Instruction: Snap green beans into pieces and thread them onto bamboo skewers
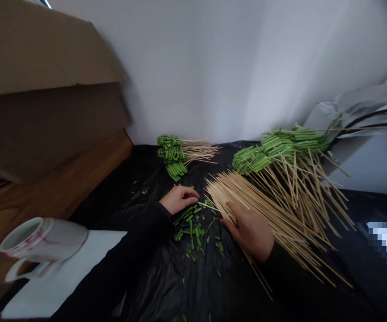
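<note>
The right hand has its fingers and thumb closed around a thin wooden stick beside the loose sticks fanned out just beyond and to its right, while the left hand curls its fingers by the stick's pointed end, whether pinching it I cannot tell. Cut green stalks lie scattered between and below the hands on black plastic sheeting; skewered green bundles sit beyond each hand, the smaller one past the left, the larger past the right.
</note>
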A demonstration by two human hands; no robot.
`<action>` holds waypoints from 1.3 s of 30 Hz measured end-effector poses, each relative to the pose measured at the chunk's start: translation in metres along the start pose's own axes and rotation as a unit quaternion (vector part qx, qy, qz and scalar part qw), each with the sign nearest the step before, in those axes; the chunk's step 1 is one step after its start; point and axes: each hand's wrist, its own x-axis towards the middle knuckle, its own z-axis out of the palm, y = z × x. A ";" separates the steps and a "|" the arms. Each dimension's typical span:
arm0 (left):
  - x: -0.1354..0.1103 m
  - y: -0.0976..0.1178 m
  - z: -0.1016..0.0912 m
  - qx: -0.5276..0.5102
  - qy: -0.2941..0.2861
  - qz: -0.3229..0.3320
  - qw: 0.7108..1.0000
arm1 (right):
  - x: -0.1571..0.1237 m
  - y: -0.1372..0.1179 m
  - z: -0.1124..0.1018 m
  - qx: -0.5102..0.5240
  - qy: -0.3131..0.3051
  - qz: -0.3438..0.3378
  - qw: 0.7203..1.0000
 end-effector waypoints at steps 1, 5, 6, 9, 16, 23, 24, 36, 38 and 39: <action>0.001 0.004 0.004 -0.032 -0.015 0.014 0.999 | -0.001 -0.001 0.001 -0.006 -0.005 -0.003 1.000; 0.007 0.015 0.024 -0.044 -0.035 0.107 0.993 | 0.001 0.003 0.005 -0.015 -0.021 -0.011 1.000; 0.008 0.018 0.029 -0.027 -0.041 0.131 0.990 | 0.002 0.006 0.007 -0.018 -0.021 -0.009 1.000; 0.007 0.023 0.037 0.057 -0.047 0.168 0.983 | 0.005 0.014 0.011 -0.032 -0.015 0.006 0.999; -0.004 0.012 0.000 0.091 -0.095 0.108 0.985 | 0.007 0.018 0.011 -0.032 -0.051 0.041 0.997; 0.014 -0.021 -0.011 0.167 0.093 -0.025 0.981 | 0.006 0.016 0.011 -0.043 -0.039 0.032 0.998; 0.015 -0.022 -0.007 0.168 0.089 -0.025 0.981 | 0.006 0.016 0.011 -0.042 -0.036 0.031 0.998; -0.041 0.037 -0.013 0.056 -0.103 0.045 0.992 | 0.006 0.012 0.008 -0.054 -0.063 0.040 0.996; -0.061 0.045 0.000 0.118 -0.062 0.086 0.987 | 0.006 0.012 0.008 -0.053 -0.065 0.041 0.996; -0.070 0.047 0.010 0.152 -0.052 0.105 0.981 | 0.006 0.011 0.007 -0.052 -0.067 0.042 0.996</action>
